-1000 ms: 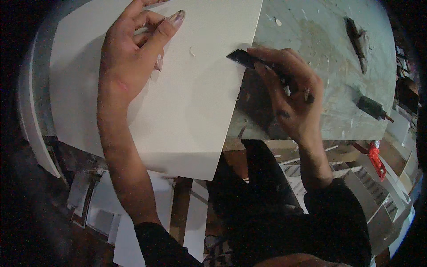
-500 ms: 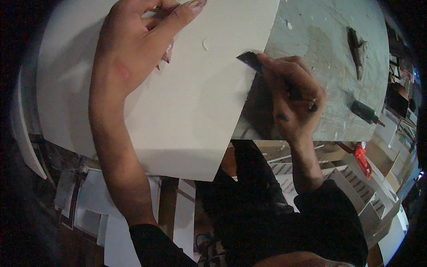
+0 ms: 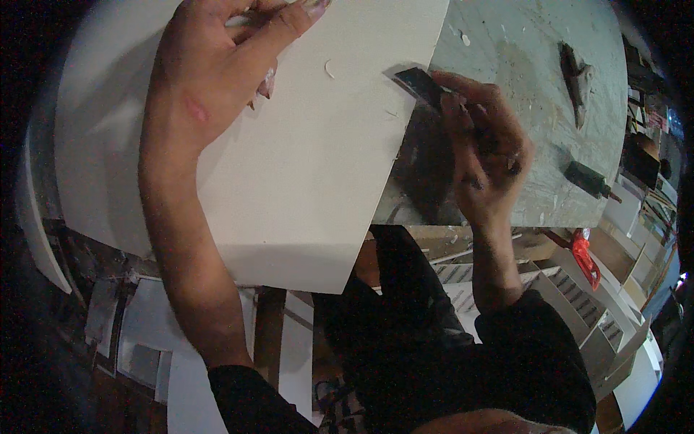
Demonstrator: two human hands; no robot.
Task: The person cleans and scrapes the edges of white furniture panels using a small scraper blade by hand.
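A large white board [image 3: 311,166] lies on the worktable, its near corner jutting past the table's front edge. Between the thumb and fingers of my right hand [image 3: 491,141] is a small dark flat blade [image 3: 418,83], pale along one edge. The blade is tilted over the board's right edge; whether it touches cannot be told. My left hand [image 3: 224,65] rests on the upper left of the board with its fingers curled under. The top of that hand is cut off by the frame, and anything in its grip is hidden. A thin curled shaving [image 3: 329,69] lies between the hands.
The greenish tabletop [image 3: 506,58] carries scraps, a dark stick-like tool [image 3: 576,83] and a dark green small bottle [image 3: 589,179] with a narrow tip. Below the front edge are a red plastic object [image 3: 584,260], cardboard pieces [image 3: 463,278] and white panels [image 3: 195,390].
My right hand has turned the blade, so more of its flat side shows. A fine shaving now shows on the board beside it. The left hand keeps its place on the board.
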